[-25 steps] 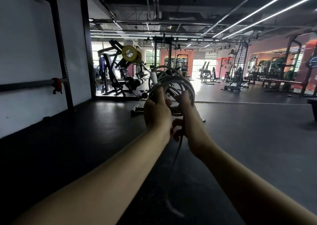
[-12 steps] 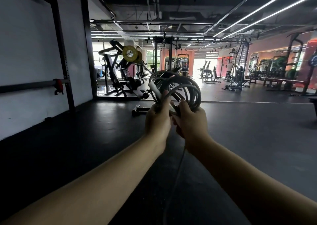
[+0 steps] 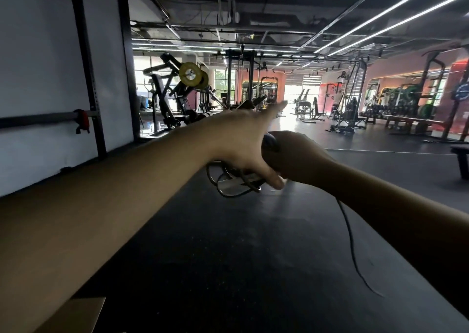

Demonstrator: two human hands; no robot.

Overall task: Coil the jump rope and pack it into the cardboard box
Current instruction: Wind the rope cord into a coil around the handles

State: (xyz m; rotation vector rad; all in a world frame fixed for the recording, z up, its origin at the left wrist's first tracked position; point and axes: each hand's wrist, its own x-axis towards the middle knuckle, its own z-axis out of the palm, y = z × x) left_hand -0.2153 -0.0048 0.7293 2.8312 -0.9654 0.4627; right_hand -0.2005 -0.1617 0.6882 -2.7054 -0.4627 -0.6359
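Note:
The jump rope is a thin dark cord wound into several loops that hang below my left hand. That hand is closed around the coil with its back toward me, and one finger points forward. My right hand is shut around a dark handle end right beside the left hand, touching it. A loose tail of rope drops from under my right wrist toward the floor. A tan flap of the cardboard box shows at the bottom left edge, under my left forearm.
I stand on dark rubber gym flooring. A white wall with a black rack upright and a bar with a red collar is on the left. Weight machines stand ahead and racks line the right side.
The coil was held upright at chest height between both hands. Now my left hand has rolled over and the loops hang beneath it, while the view has tilted and come closer.

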